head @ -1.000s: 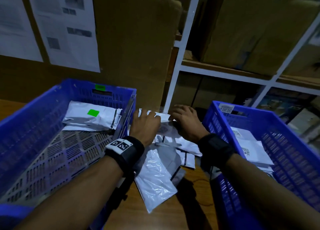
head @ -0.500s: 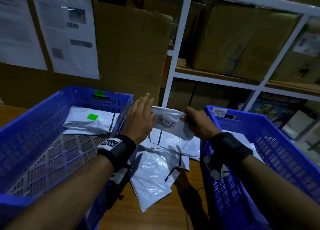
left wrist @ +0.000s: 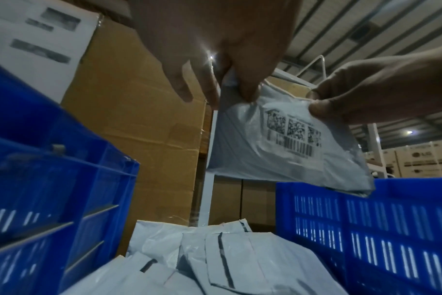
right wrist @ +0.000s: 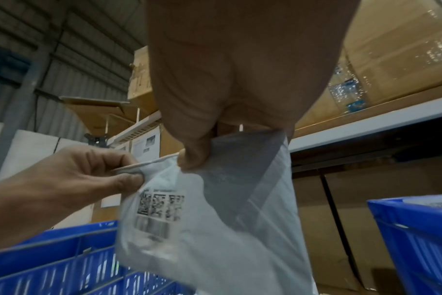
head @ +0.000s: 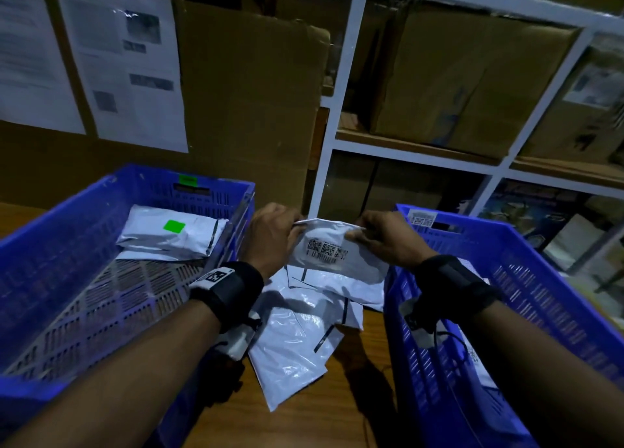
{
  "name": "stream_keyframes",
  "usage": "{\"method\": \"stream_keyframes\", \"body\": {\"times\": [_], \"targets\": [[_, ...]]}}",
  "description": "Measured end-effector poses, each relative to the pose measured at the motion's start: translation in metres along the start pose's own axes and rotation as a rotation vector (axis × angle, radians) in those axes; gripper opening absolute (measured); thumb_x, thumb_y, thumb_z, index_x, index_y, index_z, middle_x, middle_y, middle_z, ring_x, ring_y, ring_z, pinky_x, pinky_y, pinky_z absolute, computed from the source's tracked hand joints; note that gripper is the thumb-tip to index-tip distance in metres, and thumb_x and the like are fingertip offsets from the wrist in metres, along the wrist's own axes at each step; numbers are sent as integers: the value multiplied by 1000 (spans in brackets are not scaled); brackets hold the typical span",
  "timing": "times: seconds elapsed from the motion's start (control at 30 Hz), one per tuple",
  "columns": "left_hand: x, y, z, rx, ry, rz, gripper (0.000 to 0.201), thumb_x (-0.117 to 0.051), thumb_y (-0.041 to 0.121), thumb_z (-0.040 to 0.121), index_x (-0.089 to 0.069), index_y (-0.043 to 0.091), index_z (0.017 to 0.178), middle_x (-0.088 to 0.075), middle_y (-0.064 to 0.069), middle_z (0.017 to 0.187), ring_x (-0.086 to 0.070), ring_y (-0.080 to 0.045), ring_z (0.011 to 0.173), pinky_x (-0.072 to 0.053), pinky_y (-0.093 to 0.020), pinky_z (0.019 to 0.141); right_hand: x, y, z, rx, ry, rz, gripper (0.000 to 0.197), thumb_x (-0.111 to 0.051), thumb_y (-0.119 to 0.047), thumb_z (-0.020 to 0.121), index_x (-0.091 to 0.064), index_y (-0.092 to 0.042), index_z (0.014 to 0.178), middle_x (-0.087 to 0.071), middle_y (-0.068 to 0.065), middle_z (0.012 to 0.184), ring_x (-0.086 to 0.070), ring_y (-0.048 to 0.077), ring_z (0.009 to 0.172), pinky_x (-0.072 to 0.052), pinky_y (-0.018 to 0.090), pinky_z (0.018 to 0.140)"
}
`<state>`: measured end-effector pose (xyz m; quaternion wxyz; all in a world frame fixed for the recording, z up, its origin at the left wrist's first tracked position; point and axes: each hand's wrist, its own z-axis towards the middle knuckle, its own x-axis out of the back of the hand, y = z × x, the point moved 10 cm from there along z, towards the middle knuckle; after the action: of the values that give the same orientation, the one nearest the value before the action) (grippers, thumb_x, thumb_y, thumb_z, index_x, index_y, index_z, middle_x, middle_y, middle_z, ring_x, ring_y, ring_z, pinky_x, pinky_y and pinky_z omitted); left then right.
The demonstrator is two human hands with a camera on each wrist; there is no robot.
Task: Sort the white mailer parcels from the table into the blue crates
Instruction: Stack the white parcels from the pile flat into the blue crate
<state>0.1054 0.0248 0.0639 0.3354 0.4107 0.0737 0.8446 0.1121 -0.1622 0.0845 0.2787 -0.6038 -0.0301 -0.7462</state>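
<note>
Your left hand (head: 271, 235) and right hand (head: 388, 238) pinch the top edge of a crinkled, glossy white mailer parcel (head: 334, 255), hanging above the wooden bench (head: 304, 424), between slotted blue plastic crates (head: 540, 299) at 9 and 3 o'clock.

We see a pile of parcels (head: 297, 339) on the worktop (head: 337, 420) between the left crate (head: 67, 231) and right crate (head: 526, 279); shelving (head: 341, 116) stands behind.
</note>
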Motion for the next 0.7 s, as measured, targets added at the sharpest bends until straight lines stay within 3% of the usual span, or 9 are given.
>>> {"method": "stream_keyframes", "body": {"times": [0.1,0.17,0.23,0.3,0.37,0.47,0.53,0.6,0.7], "targets": [[-3,-7,2,73,-18,-66,7,-69,16,90,-65,13,86,-58,-6,85,-48,-16,84,-33,-25,73,-12,-8,3,5,-64,36,41,-56,-51,93,-59,-14,77,-65,4,74,-61,20,69,-48,36,61],[-3,-5,1,83,-29,-106,5,-69,14,90,-66,14,87,-52,-2,86,-47,-15,84,-31,-22,72,-23,-16,4,33,-114,37,36,-54,-46,96,-61,-13,83,-66,5,78,-62,20,71,-51,37,63],[-6,-2,-1,80,-51,-130,4,-68,9,90,-67,13,90,-52,0,87,-51,-17,87,-34,-23,73,-33,-22,7,59,-130,17,29,-54,-38,99,-63,-11,90,-68,6,82,-63,22,74,-53,40,66],[-7,-2,-4,66,-35,-127,11,-65,3,90,-68,12,96,-58,-3,89,-57,-23,92,-46,-31,77,-36,-21,10,57,-105,-6,26,-53,-33,99,-64,-10,91,-68,7,83,-62,25,75,-51,40,68],[-3,-3,-5,62,17,-102,24,-63,0,91,-67,10,112,-65,-10,104,-58,-27,104,-50,-39,89,-34,-19,12,41,-63,-32,26,-52,-32,100,-58,-15,81,-62,5,75,-58,25,70,-48,39,65],[2,-3,-5,91,56,-63,48,-61,11,94,-50,10,140,-52,-12,141,-42,-27,132,-34,-37,109,-21,-17,14,-1,25,-9,37,-50,-29,101,-39,-28,66,-48,-9,63,-48,10,58,-36,30,56],[4,-2,-4,100,69,-55,62,-63,17,94,-37,11,150,-36,-9,156,-28,-27,142,-22,-35,113,-9,-13,15,-31,89,20,39,-50,-28,102,-37,-27,65,-45,-12,60,-46,6,57,-30,27,53],[4,-3,-3,111,72,-43,69,-64,22,94,-30,13,153,-25,-8,162,-18,-26,145,-15,-35,113,2,-7,15,-39,156,35,36,-49,-30,102,-43,-22,67,-48,-7,60,-49,17,58,-31,30,56],[3,0,-4,83,80,8,69,-65,24,91,-33,14,151,-22,-9,162,-16,-27,144,-20,-38,112,12,0,15,-57,197,63,34,-48,-31,102,-45,-21,70,-48,-7,61,-49,21,62,-30,30,60]]}}
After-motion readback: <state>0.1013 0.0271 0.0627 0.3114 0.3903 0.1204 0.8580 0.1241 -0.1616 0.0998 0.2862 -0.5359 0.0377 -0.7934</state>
